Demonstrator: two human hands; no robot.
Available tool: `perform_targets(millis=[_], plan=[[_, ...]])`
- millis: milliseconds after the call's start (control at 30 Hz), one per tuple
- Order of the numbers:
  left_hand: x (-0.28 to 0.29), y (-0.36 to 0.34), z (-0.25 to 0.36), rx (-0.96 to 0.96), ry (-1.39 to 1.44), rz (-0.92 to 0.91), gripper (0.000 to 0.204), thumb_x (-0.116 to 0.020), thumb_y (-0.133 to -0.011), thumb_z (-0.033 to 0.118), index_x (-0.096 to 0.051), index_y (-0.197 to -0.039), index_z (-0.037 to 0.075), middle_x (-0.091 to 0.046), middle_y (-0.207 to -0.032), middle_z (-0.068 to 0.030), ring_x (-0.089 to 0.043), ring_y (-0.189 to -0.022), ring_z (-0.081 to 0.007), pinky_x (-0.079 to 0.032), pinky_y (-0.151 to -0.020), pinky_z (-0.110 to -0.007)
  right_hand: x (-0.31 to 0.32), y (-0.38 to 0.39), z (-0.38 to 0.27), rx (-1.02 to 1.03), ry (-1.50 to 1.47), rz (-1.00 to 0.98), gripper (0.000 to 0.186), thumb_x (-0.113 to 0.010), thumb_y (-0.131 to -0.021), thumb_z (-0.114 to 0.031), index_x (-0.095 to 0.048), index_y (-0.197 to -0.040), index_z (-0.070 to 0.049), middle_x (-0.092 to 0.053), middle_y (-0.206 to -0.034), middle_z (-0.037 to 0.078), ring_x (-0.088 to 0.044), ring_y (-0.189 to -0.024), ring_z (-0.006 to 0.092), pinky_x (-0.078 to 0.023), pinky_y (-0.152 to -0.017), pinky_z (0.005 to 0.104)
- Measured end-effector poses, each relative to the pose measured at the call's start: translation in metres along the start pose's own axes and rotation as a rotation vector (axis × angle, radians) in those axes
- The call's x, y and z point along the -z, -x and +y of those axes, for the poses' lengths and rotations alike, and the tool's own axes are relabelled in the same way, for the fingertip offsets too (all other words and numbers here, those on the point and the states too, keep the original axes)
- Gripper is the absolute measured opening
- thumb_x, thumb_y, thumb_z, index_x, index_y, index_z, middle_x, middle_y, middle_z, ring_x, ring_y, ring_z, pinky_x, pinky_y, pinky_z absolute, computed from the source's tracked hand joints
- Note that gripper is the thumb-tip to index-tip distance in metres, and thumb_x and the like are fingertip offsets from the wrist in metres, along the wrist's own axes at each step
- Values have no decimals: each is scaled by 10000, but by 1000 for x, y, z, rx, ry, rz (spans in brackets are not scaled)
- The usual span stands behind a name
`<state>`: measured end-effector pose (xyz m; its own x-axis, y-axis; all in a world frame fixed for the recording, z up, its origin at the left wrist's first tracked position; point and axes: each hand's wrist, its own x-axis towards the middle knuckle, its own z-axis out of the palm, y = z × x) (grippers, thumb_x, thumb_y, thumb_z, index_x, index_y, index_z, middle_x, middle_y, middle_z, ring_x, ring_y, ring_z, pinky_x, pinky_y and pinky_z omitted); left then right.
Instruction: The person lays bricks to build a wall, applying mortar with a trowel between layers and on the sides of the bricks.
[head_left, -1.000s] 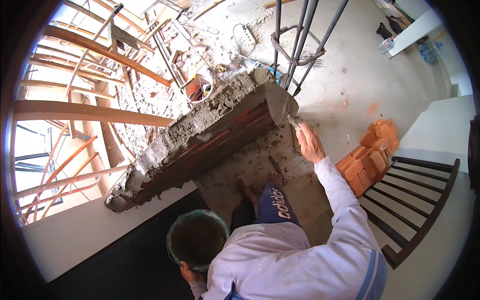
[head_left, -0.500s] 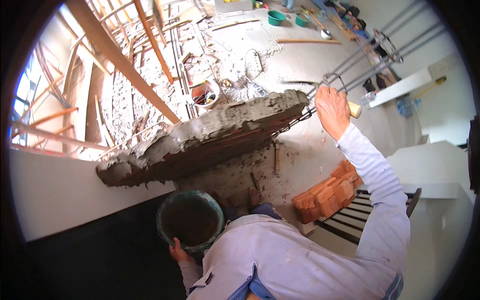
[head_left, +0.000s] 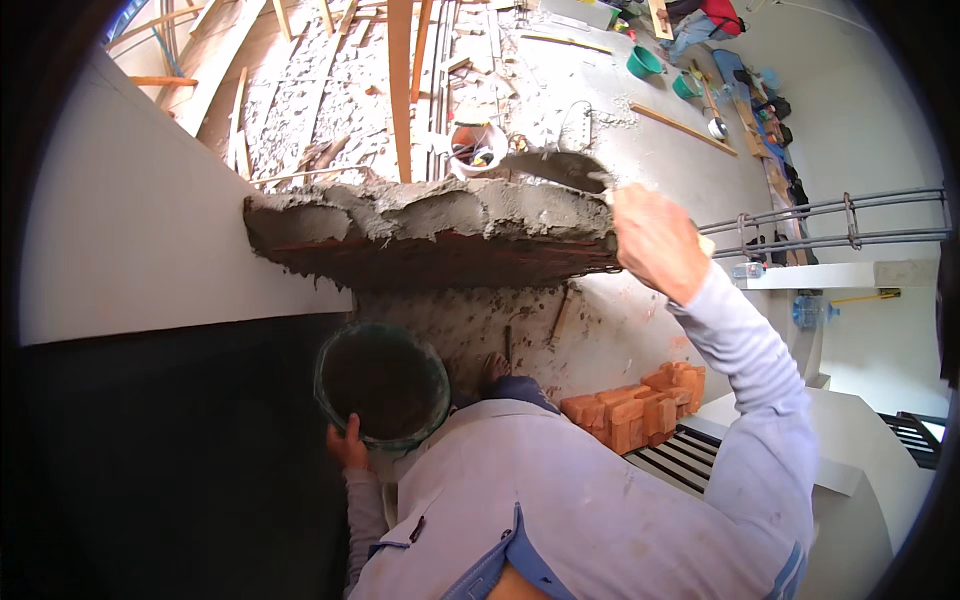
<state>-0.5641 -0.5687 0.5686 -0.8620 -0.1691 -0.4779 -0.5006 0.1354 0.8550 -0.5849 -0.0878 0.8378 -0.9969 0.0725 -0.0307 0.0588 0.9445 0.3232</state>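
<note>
My left hand [head_left: 350, 442] grips the near rim of a round green basin [head_left: 440, 385], thumb over the edge. Grey wet mortar [head_left: 385, 375] lies inside it. My right hand [head_left: 660, 240] is closed around the handle of a trowel [head_left: 562, 170]. Its blade points left, just beyond and above the right end of a brick wall top [head_left: 430, 255]. A thick, uneven layer of wet mortar [head_left: 400, 212] covers that top, with scooped hollows along it. Part of the trowel's handle is hidden by my fingers.
Stacked orange bricks [head_left: 635, 408] stand at the right beside a dark slatted frame [head_left: 680, 455]. Tied steel bars [head_left: 850, 220] reach in from the right. Beyond the wall are a white bucket [head_left: 478, 148], a wooden post [head_left: 399, 90], rubble and a co-worker [head_left: 700, 25].
My right hand has drawn slightly left and lower in view, and the trowel blade has turned from edge-on to show its face. The view has rotated. The left hand still holds the basin.
</note>
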Motion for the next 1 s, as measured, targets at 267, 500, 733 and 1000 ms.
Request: perform_targets(millis=[267, 500, 733, 1000], plan=[[3, -17, -35, 55, 90, 66, 345, -704, -871, 135, -611, -1159, -32, -647, -1146, -109, -596, -1019, -206, -447, -931, -330, -156, 141, -54, -771, -1486, 194, 244, -404, -1038, -257, -486, -886, -84, -470, -624, -10, -452, -457, 77, -392, -406, 246], [13, -5, -10, 159, 108, -59, 424, -627, -942, 176, -529, -1309, -10, -585, -1271, -106, -563, -1119, -221, -457, -943, -354, -256, 70, -202, -957, -2195, 642, 298, -381, -1024, -320, -474, -897, -68, -524, -720, 80, -517, -546, 169, -459, -507, 309], [13, -7, 11, 235, 28, -146, 505, -607, -969, 259, -463, -1390, 21, -535, -1352, -110, -546, -1172, -254, -444, -993, -393, -241, 12, -250, -562, -1370, 404, 218, -541, -974, -276, -476, -930, -73, -596, -794, 211, -579, -733, 464, -454, -588, 496], [25, -26, -26, 234, 143, -193, 553, -623, -961, 262, -422, -1417, 22, -515, -1374, -127, -544, -1192, -289, -461, -1000, -444, -274, 120, -82, -668, -870, 358, 262, -580, -948, -301, -520, -960, -46, -585, -834, 189, -614, -739, 382, -488, -618, 472]])
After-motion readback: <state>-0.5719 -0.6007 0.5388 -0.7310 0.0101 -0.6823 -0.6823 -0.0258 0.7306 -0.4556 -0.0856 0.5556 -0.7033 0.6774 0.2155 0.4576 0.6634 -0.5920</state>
